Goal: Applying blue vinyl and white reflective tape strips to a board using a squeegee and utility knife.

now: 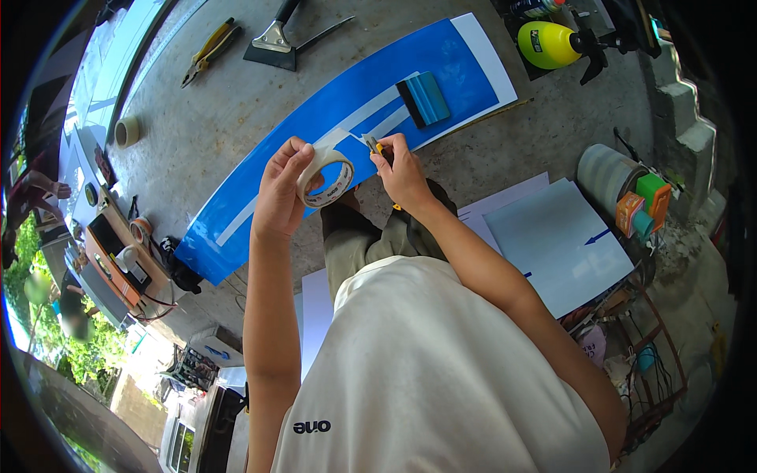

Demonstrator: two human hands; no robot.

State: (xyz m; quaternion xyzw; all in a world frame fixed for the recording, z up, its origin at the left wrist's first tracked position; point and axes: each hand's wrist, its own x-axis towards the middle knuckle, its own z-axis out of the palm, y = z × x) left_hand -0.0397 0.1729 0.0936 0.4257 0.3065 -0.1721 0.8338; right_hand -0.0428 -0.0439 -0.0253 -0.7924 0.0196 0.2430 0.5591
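My left hand [281,183] pinches a roll of masking tape [344,189] by its edge, its cardboard core facing up and to the right. In my right hand [404,175] is a yellow-and-black utility knife [378,148], its tip pointing up and left, just right of the roll. Both hands are over the near edge of a long blue panel [260,169] with whitish strips along it. A blue squeegee [426,100] with a dark edge lies on the panel, beyond my right hand. Whether the knife touches any tape is too small to tell.
Beyond the panel lie pliers [209,54] and a black-bladed scraper [272,49]. Another tape roll [126,132] rests at the left. A yellow spray bottle [547,45] stands at the far right. White sheets [556,244] lie to my right, near a striped cylinder [605,172].
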